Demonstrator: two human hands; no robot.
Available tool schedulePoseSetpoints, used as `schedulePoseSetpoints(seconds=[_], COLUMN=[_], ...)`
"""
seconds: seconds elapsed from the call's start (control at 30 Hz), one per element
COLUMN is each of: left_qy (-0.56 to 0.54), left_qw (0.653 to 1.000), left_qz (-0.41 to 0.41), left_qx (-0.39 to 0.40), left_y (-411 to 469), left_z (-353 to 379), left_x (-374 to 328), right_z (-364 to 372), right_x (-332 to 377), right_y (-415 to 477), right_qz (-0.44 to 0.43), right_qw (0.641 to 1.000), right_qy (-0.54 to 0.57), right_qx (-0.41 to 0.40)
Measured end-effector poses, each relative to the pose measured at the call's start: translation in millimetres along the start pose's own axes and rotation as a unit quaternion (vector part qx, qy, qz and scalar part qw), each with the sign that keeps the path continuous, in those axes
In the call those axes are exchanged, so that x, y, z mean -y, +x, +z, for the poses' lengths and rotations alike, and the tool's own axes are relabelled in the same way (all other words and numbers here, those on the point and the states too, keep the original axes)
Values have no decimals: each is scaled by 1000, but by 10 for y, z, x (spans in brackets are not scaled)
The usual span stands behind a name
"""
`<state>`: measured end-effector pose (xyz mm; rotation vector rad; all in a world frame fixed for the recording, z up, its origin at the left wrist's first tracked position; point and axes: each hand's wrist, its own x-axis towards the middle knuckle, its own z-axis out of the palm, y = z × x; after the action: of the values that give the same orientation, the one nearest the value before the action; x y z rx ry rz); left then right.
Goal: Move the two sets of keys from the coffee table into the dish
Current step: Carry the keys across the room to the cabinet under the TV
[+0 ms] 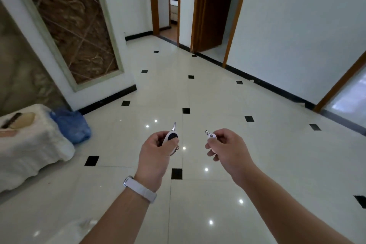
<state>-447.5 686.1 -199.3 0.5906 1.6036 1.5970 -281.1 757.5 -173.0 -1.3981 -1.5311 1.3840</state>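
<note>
Head view, looking forward and down over a glossy cream tiled floor (217,105) set with small black diamond insets. Positions are given relative to the left hand.

Left hand (156,156): fingers curled closed around a white oval key fob (171,137) with a dark centre panel. The thumb lies along the fob's near side; the other fingers wrap beneath it. A metal key blade (174,126) projects up and away from the far end of the fob, past the fingertips. A small ring or cord hangs at the fob's lower right edge; its detail is too small to tell. A pale watch band (140,189) circles the wrist below the hand.

Right hand (227,148): just to the right of the left hand, at about the same height, not touching it. Fingers are closed in a pinch on a second, smaller white key fob (211,136), thumb and forefinger meeting on its body, the remaining fingers folded under. A short patterned key blade (207,132) points toward the left hand.

Both sets of keys are held above the floor, in the hands.

Far left of the left hand: a white cloth-covered furniture piece (29,144), with a blue plastic bag (71,125) beside it on the floor. Beyond the hands: wood-framed doorways (198,6) in white walls.
</note>
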Motion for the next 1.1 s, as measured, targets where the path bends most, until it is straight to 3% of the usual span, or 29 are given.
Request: schedulePoseSetpoints(seconds=[0.33, 0.63, 0.8, 1.1], left_qy=[8, 13, 26, -17], left_qw=[991, 973, 952, 892], left_qz=[3, 2, 15, 20], left_qx=[-135, -232, -304, -450], left_y=[1048, 2372, 2895, 3127], left_z=[-584, -509, -773, -1841], left_x=[-204, -655, -854, -1017], right_z=[884, 1621, 2193, 3593], right_x=[384, 950, 1291, 1703], right_y=[1123, 2705, 3370, 3531], right_qz=[-6, -35, -78, -114], right_qw=[994, 978, 954, 905], right_qy=[9, 23, -6, -52], right_qx=[108, 205, 289, 407])
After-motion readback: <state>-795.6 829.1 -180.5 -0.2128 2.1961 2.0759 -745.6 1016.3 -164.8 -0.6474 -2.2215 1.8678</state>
